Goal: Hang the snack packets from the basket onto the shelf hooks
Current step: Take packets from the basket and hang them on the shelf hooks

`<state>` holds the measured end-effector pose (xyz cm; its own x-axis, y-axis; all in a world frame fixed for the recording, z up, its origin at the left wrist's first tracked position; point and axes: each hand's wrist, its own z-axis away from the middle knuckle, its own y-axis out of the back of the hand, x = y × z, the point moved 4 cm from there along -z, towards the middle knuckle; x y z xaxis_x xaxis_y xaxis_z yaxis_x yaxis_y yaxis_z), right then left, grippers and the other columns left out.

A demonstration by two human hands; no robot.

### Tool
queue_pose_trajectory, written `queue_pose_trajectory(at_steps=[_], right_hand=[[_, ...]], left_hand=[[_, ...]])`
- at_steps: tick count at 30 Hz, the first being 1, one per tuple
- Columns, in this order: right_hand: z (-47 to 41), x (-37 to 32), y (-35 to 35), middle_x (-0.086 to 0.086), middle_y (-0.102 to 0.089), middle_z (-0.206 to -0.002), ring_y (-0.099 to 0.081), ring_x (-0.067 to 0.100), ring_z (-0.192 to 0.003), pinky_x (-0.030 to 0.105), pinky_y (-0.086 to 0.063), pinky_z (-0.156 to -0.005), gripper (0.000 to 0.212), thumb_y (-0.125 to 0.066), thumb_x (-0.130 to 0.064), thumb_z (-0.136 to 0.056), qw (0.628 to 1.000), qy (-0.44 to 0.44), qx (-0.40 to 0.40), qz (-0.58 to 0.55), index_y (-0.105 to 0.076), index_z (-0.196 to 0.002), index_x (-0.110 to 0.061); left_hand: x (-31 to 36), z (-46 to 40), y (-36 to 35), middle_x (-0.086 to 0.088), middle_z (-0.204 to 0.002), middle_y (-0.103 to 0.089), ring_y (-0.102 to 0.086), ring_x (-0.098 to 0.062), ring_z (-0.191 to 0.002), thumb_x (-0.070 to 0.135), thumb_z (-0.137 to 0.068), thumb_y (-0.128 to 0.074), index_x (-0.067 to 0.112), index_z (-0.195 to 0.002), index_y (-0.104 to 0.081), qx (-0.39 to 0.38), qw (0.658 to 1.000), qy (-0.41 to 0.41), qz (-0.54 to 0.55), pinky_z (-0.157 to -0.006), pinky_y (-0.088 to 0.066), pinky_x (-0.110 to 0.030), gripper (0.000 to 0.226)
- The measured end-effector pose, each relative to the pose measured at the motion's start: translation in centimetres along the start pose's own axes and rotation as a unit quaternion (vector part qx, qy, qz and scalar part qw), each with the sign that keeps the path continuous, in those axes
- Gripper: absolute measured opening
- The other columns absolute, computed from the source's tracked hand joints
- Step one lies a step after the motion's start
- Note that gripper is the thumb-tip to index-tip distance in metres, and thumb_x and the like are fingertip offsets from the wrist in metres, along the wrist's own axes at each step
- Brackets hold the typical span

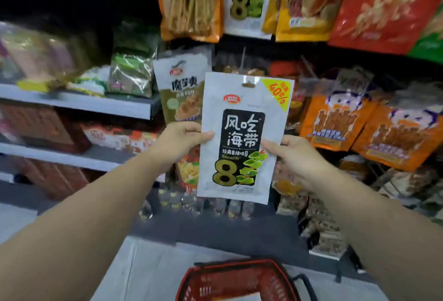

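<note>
Big picture first: the shelf wall [134,106] fills the view from nine o'clock round to three, and it is well stocked. Hanging packets crowd the top from twelve to two o'clock, among them a white packet with a big "8" [247,1] that looks like the twin of the one in play. Orange packets [335,120] hang out at three o'clock. So plenty already hangs there; who hung which, no telling from here.

Down at six o'clock sits the red basket [191,279], only its upper part in shot. Something pale shows at its bottom edge, but whether that's more packets, I can't tell.

Now the action, dead centre: the white seaweed snack packet [242,137] is held upright, print facing us, clear of the basket and in front of the middle row. The left hand [178,143] grips its left edge at nine o'clock, thumb on the front, fingers curled behind. The right hand [293,156] pinches the right edge at three o'clock, thumb across the front.

Smallest detail, and the key one: the hang hole [248,84] at the packet's twelve o'clock is free, no hook through it. No bare hook is plainly visible behind.

My call: this packet is lifted and squared up, not yet hung. Finding its hook and threading that hole are still to do.
</note>
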<state>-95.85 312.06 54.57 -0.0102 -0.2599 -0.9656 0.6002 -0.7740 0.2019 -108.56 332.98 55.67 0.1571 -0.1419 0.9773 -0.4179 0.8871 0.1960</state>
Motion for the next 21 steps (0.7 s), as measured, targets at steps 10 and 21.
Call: queue_pose_trajectory(at_steps=[10, 21], right_hand=[[0.6, -14.5, 6.2, 0.01, -0.074, -0.079, -0.062, 0.026, -0.072, 0.033, -0.046, -0.065, 0.017, -0.07, -0.027, -0.085, 0.989, 0.11, 0.103, -0.004, -0.074, -0.073, -0.015], [-7.9, -21.7, 8.5, 0.022, -0.071, -0.094, -0.062, 0.023, -0.075, 0.032, -0.04, -0.069, 0.024, -0.067, -0.028, -0.087, 0.981, 0.179, 0.078, 0.011, -0.074, -0.079, -0.006]], left_hand=[[16.6, -1.6, -0.5, 0.002, -0.07, -0.074, -0.068, -0.003, -0.059, 0.011, -0.09, -0.063, 0.001, -0.087, -0.07, 0.021, 0.992, -0.118, -0.022, -0.051, -0.05, -0.013, 0.013], [23.0, -7.4, 0.7, -0.017, -0.092, -0.071, -0.061, -0.022, -0.075, 0.03, -0.091, -0.063, 0.001, -0.089, -0.071, 0.151, 0.982, -0.101, -0.054, -0.059, -0.045, -0.027, 0.03]])
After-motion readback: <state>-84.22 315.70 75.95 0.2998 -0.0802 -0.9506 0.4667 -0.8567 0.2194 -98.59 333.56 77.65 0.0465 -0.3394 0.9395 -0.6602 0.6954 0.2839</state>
